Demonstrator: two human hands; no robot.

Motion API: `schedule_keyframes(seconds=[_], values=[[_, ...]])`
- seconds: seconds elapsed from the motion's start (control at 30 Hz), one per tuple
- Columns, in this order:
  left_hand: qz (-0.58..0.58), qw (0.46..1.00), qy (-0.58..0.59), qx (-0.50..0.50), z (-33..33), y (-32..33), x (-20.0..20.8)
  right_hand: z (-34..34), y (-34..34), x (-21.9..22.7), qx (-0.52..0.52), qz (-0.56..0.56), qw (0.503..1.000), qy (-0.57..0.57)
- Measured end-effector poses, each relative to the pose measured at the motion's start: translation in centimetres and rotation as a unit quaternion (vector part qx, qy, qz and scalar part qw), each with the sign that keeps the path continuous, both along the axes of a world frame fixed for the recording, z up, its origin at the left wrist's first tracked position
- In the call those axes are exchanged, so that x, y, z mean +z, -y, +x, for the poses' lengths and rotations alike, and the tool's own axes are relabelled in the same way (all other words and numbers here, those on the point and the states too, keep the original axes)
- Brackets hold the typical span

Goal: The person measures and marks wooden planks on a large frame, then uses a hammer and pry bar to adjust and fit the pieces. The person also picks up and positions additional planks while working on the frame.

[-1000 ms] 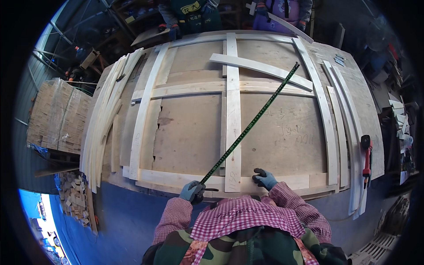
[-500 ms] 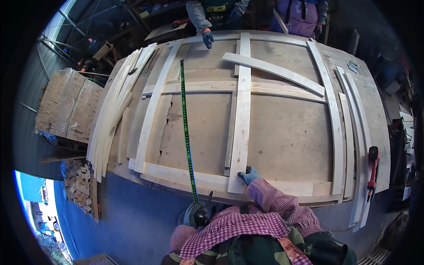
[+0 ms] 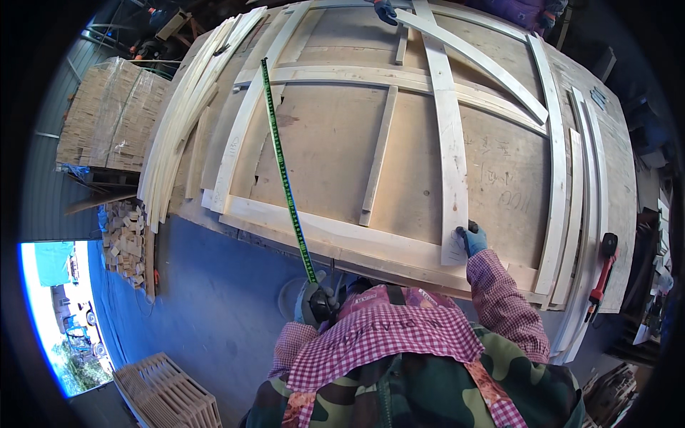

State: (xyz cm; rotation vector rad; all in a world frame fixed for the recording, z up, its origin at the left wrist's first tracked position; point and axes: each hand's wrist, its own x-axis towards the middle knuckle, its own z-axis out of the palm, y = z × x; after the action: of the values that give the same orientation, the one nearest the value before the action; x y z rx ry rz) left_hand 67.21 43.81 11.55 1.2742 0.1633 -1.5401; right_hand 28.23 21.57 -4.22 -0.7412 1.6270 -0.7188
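Observation:
My gloved left hand (image 3: 314, 305), low in front of my body, is closed on the black case of a tape measure (image 3: 326, 307). Its long green blade (image 3: 284, 171) stretches over the near edge of the frame to the frame's left side. My right hand (image 3: 473, 239), also gloved, grips the near end of a pale middle plank (image 3: 448, 128), thumb on top. That plank lies slantwise across the wooden frame's near rail (image 3: 342, 232) and crossrail (image 3: 349, 75). A narrow batten (image 3: 379, 153) lies uncovered to its left.
Another person's gloved hand (image 3: 385, 11) is at the plank's far end, beside a slanting loose board (image 3: 478, 68). Loose strips (image 3: 189, 114) line the table's left side. A red-and-black power tool (image 3: 603, 274) lies at right. A wrapped wood stack (image 3: 110, 114) stands at far left.
The middle plank's near end has shifted right with my right hand, baring the batten beneath. The other person's hand has moved right to the plank's far end. My view has tilted.

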Motion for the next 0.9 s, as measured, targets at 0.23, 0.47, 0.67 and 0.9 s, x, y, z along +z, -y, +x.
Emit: schedule_keyframes(seconds=[0.23,0.47,0.67,0.9], values=[[0.043,0.999,-0.002,0.0,-2.0,0.5,0.1,-1.4,-0.2,3.1,-0.013,-0.002,0.994,-0.106],[0.054,0.995,-0.061,0.059,-0.8,0.8,0.2,1.3,-1.6,5.8,0.024,-0.151,0.911,-0.383],[0.136,0.991,0.003,-0.009,3.5,6.3,2.1,7.0,-3.5,6.9,0.09,-0.281,0.884,-0.362],[-0.006,1.0,-0.013,0.027,14.9,9.8,0.0,21.1,-3.5,9.7,0.112,-0.236,0.941,-0.214]])
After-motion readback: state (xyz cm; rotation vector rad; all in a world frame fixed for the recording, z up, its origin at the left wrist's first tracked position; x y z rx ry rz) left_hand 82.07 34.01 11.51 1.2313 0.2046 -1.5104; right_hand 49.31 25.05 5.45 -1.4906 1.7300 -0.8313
